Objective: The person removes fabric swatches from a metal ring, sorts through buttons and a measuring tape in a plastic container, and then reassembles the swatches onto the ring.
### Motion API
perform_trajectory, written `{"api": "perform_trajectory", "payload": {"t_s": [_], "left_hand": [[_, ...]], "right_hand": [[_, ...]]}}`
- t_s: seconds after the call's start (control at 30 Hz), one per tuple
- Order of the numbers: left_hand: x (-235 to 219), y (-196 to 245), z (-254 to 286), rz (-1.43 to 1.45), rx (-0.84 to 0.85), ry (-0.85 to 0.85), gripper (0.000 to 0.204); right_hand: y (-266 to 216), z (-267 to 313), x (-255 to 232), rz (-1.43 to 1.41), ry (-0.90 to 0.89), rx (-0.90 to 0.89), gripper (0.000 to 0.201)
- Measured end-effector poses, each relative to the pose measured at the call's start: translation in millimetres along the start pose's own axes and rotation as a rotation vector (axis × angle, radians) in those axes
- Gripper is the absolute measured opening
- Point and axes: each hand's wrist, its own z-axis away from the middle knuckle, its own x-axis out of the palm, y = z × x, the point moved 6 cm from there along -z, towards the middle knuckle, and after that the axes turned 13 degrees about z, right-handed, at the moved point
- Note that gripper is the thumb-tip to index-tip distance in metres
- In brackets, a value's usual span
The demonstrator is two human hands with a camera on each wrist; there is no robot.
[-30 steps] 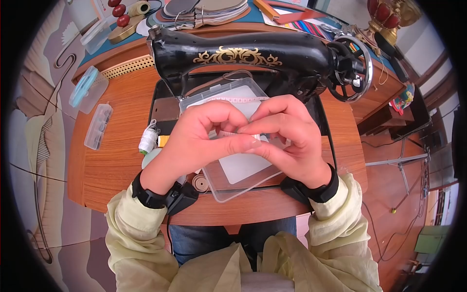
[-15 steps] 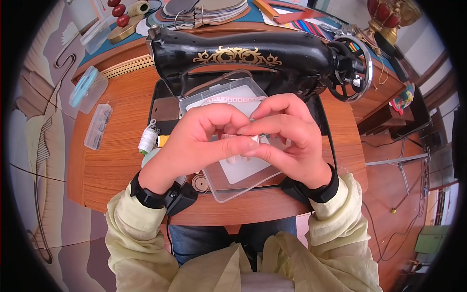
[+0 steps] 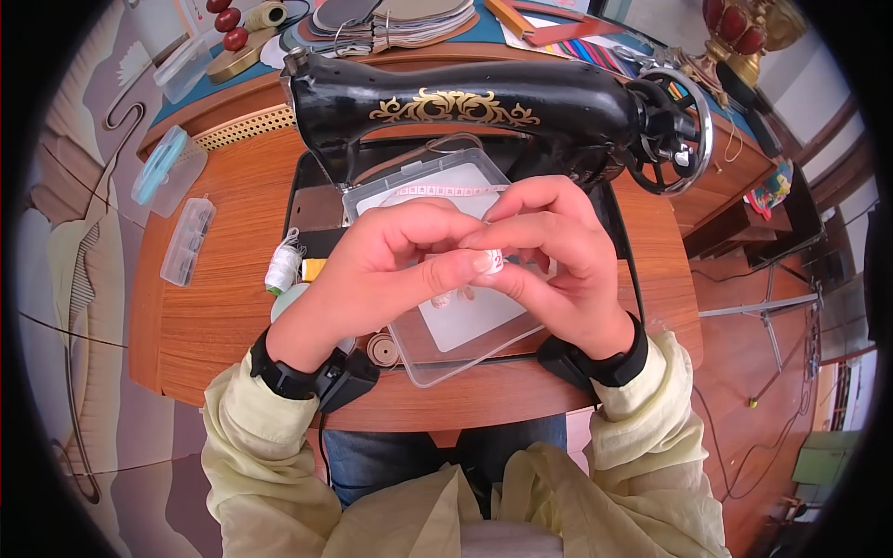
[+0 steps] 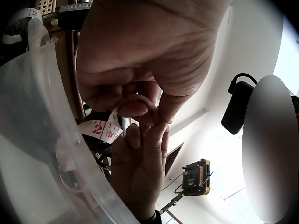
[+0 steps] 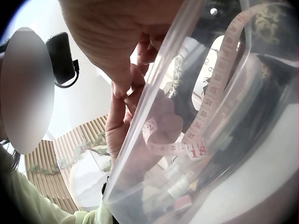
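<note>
A white tape measure (image 3: pixel 494 261) with red numbers is pinched between both hands, its end curled into a small loop at the fingertips. My left hand (image 3: pixel 391 249) grips it with thumb and bent fingers from the left. From the right, the thumb and fingers of my right hand (image 3: pixel 563 249) meet it at the same spot. Beneath them lies a clear plastic box (image 3: pixel 409 344), across whose far part more of the tape runs. A red 2 shows on the tape (image 4: pixel 99 129) in the left wrist view. The right wrist view shows hanging tape (image 5: pixel 198 149) curving through the clear wall.
Just behind stands a black sewing machine (image 3: pixel 456 93) with a handwheel (image 3: pixel 693 139) at right. Left of the hands are a white thread spool (image 3: pixel 285 268), a wooden bobbin (image 3: pixel 382 350) and a long clear case (image 3: pixel 188 242). Fabric swatches (image 3: pixel 423 23) lie at the back.
The fingers have shifted slightly at the pinch, and a red-numbered piece of tape now shows between the thumbs. Hanging tape has come into view under the hands. The box stays put.
</note>
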Motion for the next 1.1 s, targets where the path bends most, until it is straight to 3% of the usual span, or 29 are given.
{"api": "perform_trajectory", "payload": {"t_s": [0.23, 0.43, 0.83, 1.03, 1.1], "left_hand": [[-9, -3, 0, -0.171, 0.086, -0.076, 0.017], [1, 0, 1, -0.005, -0.031, -0.039, 0.012], [-8, -1, -1, -0.101, 0.069, -0.069, 0.014], [-5, -5, 0, -0.021, -0.009, -0.057, 0.01], [-2, -2, 1, -0.023, -0.015, -0.071, 0.011]], "right_hand": [[1, 1, 5, -0.028, 0.007, -0.075, 0.025], [2, 0, 2, 0.004, 0.043, -0.096, 0.025], [-1, 0, 4, 0.002, 0.011, -0.116, 0.027], [-3, -1, 2, 0.032, 0.003, -0.127, 0.027], [-4, 0, 1, 0.014, -0.014, -0.058, 0.026]]}}
